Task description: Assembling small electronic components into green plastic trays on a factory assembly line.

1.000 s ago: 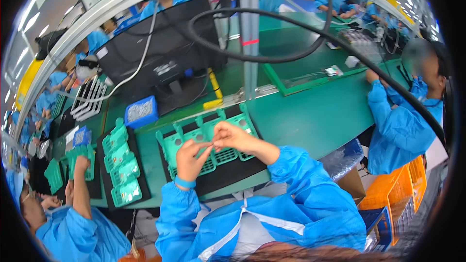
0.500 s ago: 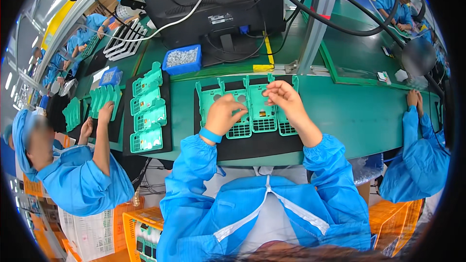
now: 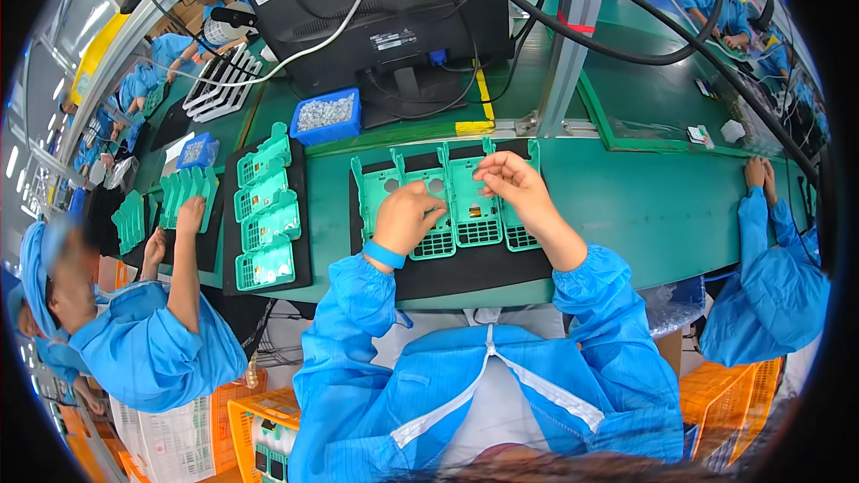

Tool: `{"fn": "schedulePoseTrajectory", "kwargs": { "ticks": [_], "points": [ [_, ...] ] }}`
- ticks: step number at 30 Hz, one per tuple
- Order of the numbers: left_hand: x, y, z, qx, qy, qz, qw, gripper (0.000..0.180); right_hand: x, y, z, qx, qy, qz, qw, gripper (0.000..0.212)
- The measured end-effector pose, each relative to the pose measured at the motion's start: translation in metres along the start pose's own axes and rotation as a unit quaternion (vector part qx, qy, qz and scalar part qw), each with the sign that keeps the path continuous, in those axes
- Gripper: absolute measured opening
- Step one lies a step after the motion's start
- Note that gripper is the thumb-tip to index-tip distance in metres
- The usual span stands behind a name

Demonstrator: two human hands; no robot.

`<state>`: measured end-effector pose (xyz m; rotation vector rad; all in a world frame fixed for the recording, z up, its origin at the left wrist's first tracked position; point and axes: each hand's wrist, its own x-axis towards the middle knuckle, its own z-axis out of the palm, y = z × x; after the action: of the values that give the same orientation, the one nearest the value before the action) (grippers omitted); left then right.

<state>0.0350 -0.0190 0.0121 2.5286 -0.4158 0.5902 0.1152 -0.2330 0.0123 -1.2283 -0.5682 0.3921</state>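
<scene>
left hand (image 3: 407,215) fingers curled, resting on green frames (image 3: 470,206), grip unclear | right hand (image 3: 510,181) at 1 o'clock, fingertips pinched together over frames | black mat (image 3: 465,273) beneath | blue bin (image 3: 326,116) at 11 o'clock

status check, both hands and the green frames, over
Left hand resting on green frames, fingers curled. Right hand pinching something small above them, too small to tell. Black mat underneath. Nothing in the way.

Free: bare green bench (image 3: 662,206), right of centre.
Blocked: monitor base (image 3: 407,89) and blue parts bin (image 3: 326,115), upper centre.
</scene>
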Motion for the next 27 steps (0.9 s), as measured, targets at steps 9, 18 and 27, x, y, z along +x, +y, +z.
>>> {"fn": "schedulePoseTrajectory", "kwargs": {
  "ticks": [9, 18, 27],
  "points": [
    [-0.005, 0.018, 0.000, 0.105, -0.066, 0.107, 0.986, 0.018, -0.001, 0.002, 0.000, 0.002, 0.007, -0.012, 1.000, 0.018],
    [-0.010, 0.020, 0.005, 0.166, -0.068, 0.174, 0.968, 0.006, 0.000, 0.008, 0.004, -0.015, -0.014, -0.004, 1.000, 0.017],
    [-0.007, 0.009, -0.001, -0.733, -0.053, -0.317, 0.599, 0.040, -0.010, -0.013, 0.020, -0.274, -0.030, -0.172, 0.946, 0.022]
  ]
}}
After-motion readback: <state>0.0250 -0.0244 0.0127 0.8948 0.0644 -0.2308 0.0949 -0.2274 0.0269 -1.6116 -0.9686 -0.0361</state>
